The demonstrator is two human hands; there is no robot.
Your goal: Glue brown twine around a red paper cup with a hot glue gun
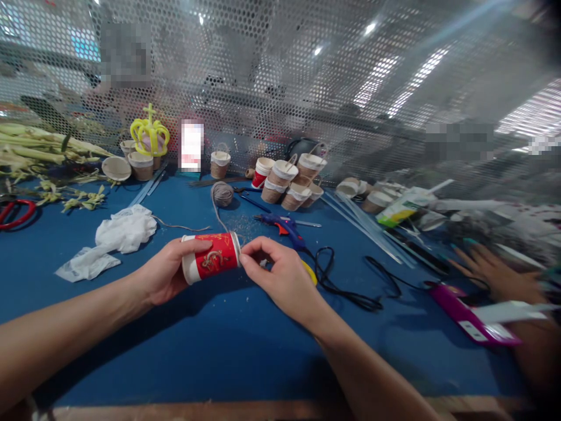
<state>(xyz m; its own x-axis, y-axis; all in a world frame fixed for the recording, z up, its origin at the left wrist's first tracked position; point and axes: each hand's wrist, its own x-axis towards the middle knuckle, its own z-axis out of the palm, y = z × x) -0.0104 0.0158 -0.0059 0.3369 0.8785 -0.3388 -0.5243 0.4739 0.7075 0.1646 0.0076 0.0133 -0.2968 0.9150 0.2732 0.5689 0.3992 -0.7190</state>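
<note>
A red and white paper cup [219,255] with gold print lies sideways above the table, wrapped by the fingers of my left hand [169,269]. At the cup's right end, my right hand [280,278] is closed in a pinch against the rim. Grey-brown twine [215,204] runs from a ball of twine [222,194] down to that end of the cup, and its strand meets my right fingertips, which partly hide it. Behind my right hand lies a blue glue gun [284,227] with a red trigger.
Several twine-wrapped cups [280,181] stand at the back. Crumpled white cloth [125,228] lies left, near red-handled scissors [17,213]. Clear glue sticks [363,228], a black cable [333,280] and a purple power strip [468,316] lie right, beside another person's hand [495,269].
</note>
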